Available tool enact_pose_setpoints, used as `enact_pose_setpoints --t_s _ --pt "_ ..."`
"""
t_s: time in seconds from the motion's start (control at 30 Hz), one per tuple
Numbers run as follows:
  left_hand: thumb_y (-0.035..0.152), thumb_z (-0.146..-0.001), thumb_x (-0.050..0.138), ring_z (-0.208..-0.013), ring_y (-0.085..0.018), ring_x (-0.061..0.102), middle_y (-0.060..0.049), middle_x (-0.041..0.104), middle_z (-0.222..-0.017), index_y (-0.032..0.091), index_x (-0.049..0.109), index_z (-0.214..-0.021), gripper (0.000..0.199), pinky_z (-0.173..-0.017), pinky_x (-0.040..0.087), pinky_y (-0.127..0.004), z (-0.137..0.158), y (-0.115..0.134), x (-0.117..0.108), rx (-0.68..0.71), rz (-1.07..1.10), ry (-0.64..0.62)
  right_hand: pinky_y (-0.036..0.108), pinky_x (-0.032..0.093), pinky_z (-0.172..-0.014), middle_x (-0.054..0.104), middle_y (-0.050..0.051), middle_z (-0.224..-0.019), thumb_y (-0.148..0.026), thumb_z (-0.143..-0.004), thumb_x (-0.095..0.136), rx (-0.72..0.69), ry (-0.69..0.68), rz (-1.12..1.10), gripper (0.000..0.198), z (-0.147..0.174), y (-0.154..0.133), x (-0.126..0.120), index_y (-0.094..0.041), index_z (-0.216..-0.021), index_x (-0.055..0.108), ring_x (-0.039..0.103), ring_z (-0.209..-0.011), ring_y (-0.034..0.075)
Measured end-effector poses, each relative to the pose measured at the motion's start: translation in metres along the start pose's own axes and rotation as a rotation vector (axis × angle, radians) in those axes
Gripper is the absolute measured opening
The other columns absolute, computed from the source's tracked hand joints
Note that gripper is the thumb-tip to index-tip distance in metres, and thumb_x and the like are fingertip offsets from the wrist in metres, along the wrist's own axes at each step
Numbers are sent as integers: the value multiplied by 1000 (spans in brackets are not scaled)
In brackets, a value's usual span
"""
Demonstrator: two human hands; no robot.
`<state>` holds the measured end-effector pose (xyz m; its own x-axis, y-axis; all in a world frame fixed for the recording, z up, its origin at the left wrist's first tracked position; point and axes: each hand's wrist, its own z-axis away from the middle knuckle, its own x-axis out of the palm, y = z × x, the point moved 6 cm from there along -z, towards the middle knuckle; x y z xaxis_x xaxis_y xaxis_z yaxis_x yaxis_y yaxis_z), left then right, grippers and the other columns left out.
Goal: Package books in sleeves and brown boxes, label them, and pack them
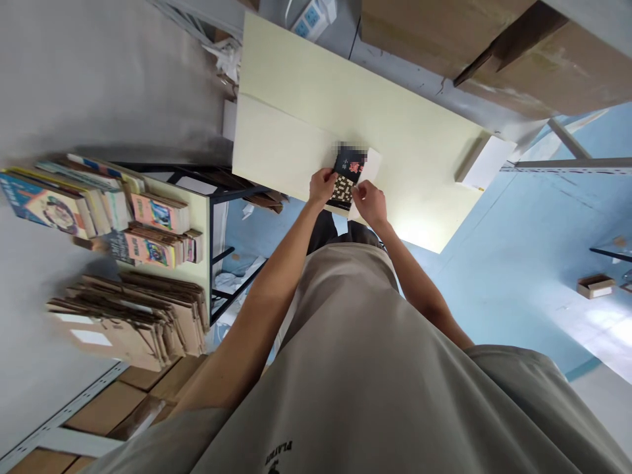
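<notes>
A book [345, 187] with a dark cover, red and white lettering and a pattern of pale blocks lies at the near edge of the pale yellow table [409, 151]. My left hand [322, 187] is closed on its left edge, thumb over the cover. At the book's right side, a white flap or page [371, 166] sticks out. My right hand [371, 203] pinches at this white strip, fingers bent together beside the cover. Whether the strip belongs to the cover or lies under it, I cannot tell.
A white box [486, 162] stands at the table's right end. Beyond the far edge are large cardboard boxes [543, 66] and a power strip [314, 20]. To the left, a rack holds stacked books [160, 214] and flattened cartons [133, 322]. A small open carton [595, 286] sits far right.
</notes>
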<state>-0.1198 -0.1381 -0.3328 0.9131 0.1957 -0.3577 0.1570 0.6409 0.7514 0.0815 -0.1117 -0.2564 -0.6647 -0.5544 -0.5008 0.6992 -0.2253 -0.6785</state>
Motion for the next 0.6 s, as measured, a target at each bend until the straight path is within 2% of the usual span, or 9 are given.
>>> enact_pose_setpoints --t_s 0.1,0.2,0.27,0.37,0.43,0.5,0.6 --pt "39 -102 72 -106 -29 76 -11 85 -104 20 83 -103 22 -97 61 -37 3 8 -3 -24 -15 -28 46 62 -101 87 10 -105 -37 -114 67 41 -48 49 14 -21 -7 22 -28 -102 68 81 -105 32" --pt "33 -100 71 -114 -31 76 -13 84 -115 20 85 -117 26 -107 63 -41 13 16 -4 -6 -76 -88 50 63 -107 88 13 -114 -35 -115 65 96 -76 81 14 -36 -6 35 -27 -105 72 81 -112 34" --pt "27 -95 75 -128 -35 75 -15 81 -126 20 83 -134 40 -118 61 -47 21 18 -5 -3 -178 -106 50 63 -109 89 14 -119 -35 -116 65 120 -96 82 16 -42 -3 40 -27 -107 75 81 -116 35" --pt "23 -86 88 -154 -44 62 -17 74 -141 22 72 -160 75 -136 50 -56 32 16 -3 -7 -367 -132 48 64 -110 90 13 -120 -38 -115 69 146 -111 68 17 -48 2 42 -27 -107 78 81 -121 36" --pt "29 -83 98 -164 -49 52 -21 68 -152 21 62 -172 97 -143 41 -62 36 13 1 3 -440 -155 47 64 -111 90 12 -119 -41 -114 71 156 -101 54 17 -51 5 44 -27 -107 79 82 -120 34" --pt "42 -83 104 -167 -54 47 -27 61 -161 17 54 -178 110 -145 38 -67 37 10 5 16 -444 -150 45 64 -109 90 11 -117 -40 -114 73 158 -69 30 18 -54 6 46 -27 -104 78 83 -117 32" --pt "56 -93 99 -163 -55 51 -31 61 -160 16 55 -177 103 -142 40 -72 35 4 8 53 -390 -109 44 65 -105 89 10 -106 -43 -115 74 130 -40 -17 25 -56 5 48 -27 -95 76 83 -109 30"
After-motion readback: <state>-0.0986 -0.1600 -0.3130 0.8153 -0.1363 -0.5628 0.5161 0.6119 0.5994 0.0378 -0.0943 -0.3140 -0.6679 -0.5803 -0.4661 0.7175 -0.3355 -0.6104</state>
